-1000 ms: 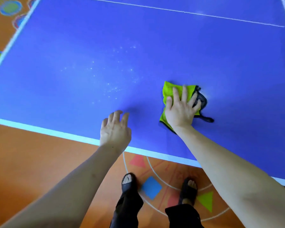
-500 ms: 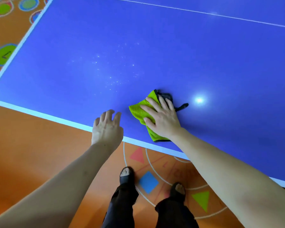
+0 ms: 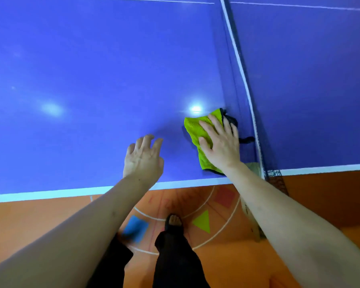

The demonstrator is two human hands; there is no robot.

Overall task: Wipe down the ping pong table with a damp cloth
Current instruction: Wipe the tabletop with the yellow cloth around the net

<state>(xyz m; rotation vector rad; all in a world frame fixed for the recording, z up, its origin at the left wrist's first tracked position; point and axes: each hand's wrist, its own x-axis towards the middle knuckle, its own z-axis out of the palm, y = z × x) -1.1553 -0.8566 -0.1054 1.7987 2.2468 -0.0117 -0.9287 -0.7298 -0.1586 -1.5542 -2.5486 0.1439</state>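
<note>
The blue ping pong table (image 3: 92,69) fills the upper view, its white near edge running across the middle. A lime-green cloth (image 3: 192,129) with a dark trim lies flat on it close to the near edge, right beside the net. My right hand (image 3: 220,144) presses flat on the cloth with spread, straight fingers and covers its right half. To the left, my left hand (image 3: 142,159) hovers over or rests on the bare table surface with loosely bent fingers, holding nothing.
The net (image 3: 243,80) with its white top band crosses the table at the right; its dark mesh hangs past the edge (image 3: 274,175). Below lies an orange floor (image 3: 29,221) with painted shapes, and my feet and dark trousers (image 3: 175,256) stand there.
My right hand has slid the cloth rightward along the near edge up to the net. My view and left hand moved right with it; the speckled patch has left the view.
</note>
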